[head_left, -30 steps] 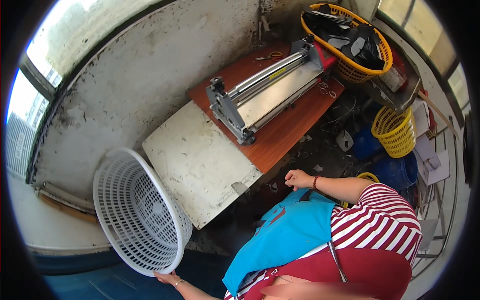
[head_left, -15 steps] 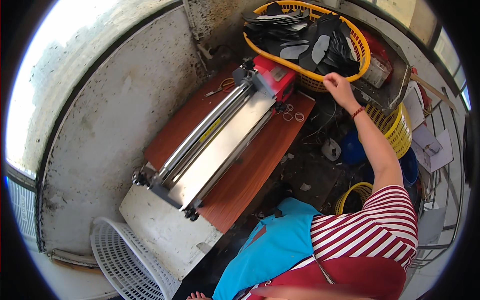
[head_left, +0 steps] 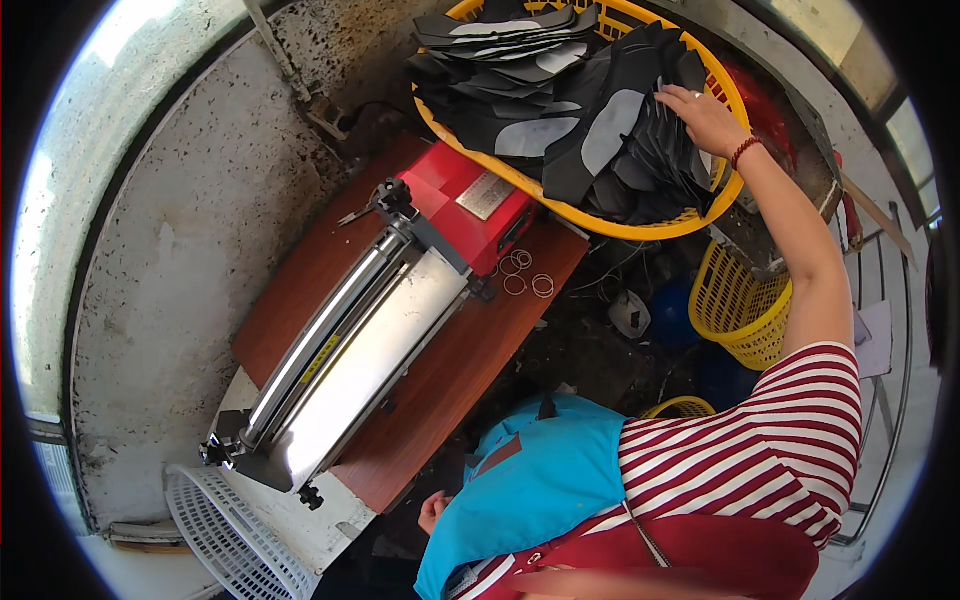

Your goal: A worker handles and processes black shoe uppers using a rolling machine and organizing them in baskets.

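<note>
Black cut pieces (head_left: 600,140) fill the big yellow basket (head_left: 640,225) at the top of the head view, stacked on edge and in flat layers, some showing grey faces. Your right hand (head_left: 705,118) reaches up into that basket, arm stretched out, fingers spread and resting on the upper edges of the upright pieces; they lie on the stack without closing round any one piece. A red band sits on that wrist.

Your left hand (head_left: 433,512) is low in the picture, just beside the edge of the wooden table (head_left: 450,380) and partly hidden behind your blue apron (head_left: 530,480); you cannot tell from here whether it grips anything.

On the table lies a long roller machine (head_left: 350,360) with a red end housing (head_left: 470,205), set diagonally. A few rubber bands (head_left: 520,275) lie on the wood next to the red end. A white mesh basket (head_left: 230,540) sits at the lower left, and a smaller yellow basket (head_left: 745,310) stands below the big one, to your right.
</note>
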Action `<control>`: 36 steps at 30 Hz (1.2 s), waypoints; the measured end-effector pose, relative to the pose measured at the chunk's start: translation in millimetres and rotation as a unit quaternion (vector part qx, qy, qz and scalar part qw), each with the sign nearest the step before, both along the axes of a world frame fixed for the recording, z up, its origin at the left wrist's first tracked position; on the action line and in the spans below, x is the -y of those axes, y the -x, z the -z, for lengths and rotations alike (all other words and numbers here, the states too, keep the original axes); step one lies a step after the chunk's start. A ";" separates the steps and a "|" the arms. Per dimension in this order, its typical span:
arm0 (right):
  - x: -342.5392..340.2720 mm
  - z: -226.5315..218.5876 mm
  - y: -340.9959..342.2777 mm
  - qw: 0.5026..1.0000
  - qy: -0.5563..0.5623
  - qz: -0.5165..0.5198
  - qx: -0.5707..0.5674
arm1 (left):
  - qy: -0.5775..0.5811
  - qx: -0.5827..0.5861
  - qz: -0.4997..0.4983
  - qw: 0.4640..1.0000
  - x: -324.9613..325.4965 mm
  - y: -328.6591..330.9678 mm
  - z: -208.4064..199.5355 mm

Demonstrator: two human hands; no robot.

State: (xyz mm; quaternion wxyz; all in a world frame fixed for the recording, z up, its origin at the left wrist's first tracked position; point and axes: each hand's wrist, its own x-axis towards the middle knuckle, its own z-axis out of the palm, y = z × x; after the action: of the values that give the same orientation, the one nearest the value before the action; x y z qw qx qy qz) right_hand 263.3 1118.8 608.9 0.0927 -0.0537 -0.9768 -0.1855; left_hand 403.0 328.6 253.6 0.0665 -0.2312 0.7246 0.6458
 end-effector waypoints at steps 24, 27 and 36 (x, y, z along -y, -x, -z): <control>71.1 -33.1 79.0 0.983 -0.148 -0.107 -0.017 | 0.060 0.000 0.299 0.952 -125.4 107.2 -136.3; 59.5 -56.5 68.8 0.984 -0.137 -0.102 0.044 | 0.059 0.030 0.297 0.953 -132.9 115.1 -137.4; 40.5 -152.6 128.2 0.976 0.108 -0.134 -0.130 | 0.011 0.038 0.276 0.960 -184.1 128.3 -123.9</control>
State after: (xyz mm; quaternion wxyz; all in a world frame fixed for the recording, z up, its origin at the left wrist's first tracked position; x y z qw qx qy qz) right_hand 135.1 1078.3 761.4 0.2369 0.0443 -0.9689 -0.0561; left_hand 274.7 512.7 377.5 0.2672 -0.0477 0.7642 0.5851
